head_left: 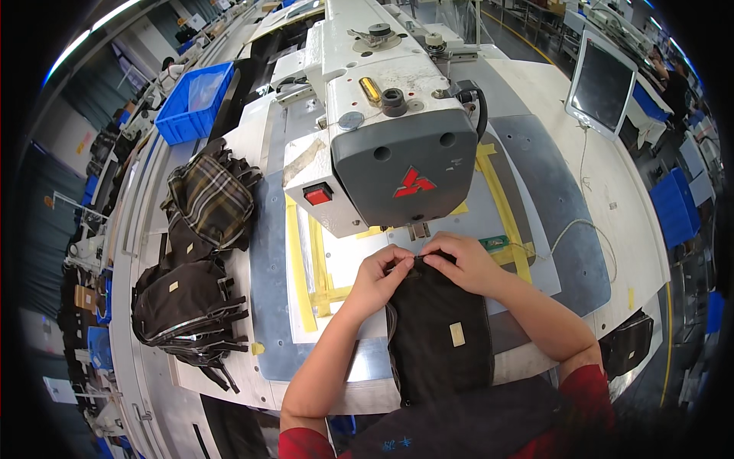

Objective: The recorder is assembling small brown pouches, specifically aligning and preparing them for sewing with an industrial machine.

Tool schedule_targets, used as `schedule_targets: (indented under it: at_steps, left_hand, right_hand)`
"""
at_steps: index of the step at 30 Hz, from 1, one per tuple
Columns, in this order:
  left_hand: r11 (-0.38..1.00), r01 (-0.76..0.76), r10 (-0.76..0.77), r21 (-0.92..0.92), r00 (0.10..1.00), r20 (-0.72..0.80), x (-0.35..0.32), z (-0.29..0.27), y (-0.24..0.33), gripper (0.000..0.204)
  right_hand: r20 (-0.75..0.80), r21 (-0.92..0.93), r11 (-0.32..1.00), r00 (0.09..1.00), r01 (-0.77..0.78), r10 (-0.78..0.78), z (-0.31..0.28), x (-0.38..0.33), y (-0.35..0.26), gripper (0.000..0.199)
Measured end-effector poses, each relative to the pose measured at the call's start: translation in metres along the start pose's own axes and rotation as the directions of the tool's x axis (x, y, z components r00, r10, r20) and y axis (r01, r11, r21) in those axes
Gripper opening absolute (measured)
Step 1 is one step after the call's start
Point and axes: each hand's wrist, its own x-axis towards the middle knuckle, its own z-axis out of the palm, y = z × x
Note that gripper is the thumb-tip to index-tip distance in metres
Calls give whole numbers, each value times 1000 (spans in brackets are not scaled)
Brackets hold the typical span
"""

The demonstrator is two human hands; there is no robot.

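Both my hands pinch the top edge of a black fabric piece, just below the head of a large sewing machine. My left hand grips its upper left corner between thumb and fingers. Close beside it, my right hand pinches the same edge. What lies right between the fingertips is too small to make out. The fabric carries a small beige label and hangs down over the table's front edge toward me. To the right of my right hand lies a small green tool, perhaps thread snips.
Black bags and a plaid piece are piled at the left. Behind them stands a blue crate. Yellow tape marks the plate. A screen stands at the right, and a cord curls across the table.
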Motion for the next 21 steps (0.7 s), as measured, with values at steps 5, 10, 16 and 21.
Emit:
schedule_targets:
  at_steps: [5,10,16,21]
  left_hand:
    - [1000,-19,19,-17,1000,-25,-1,5,-4,10]
    - [998,-38,44,59,994,-103,-2,8,-4,7]
    - [998,-47,50,30,992,-117,-5,11,-2,6]
    - [996,4,-2,-92,1000,22,-6,-1,9,10]
  right_hand:
    - [-87,-182,952,960,247,-266,-1,2,-5,13]
    - [-56,-239,925,947,296,-317,0,-1,-8,14]
    - [-103,-220,936,948,273,-301,0,-1,-11,16]
    - [-72,-196,950,962,244,-262,-2,-3,-7,18]
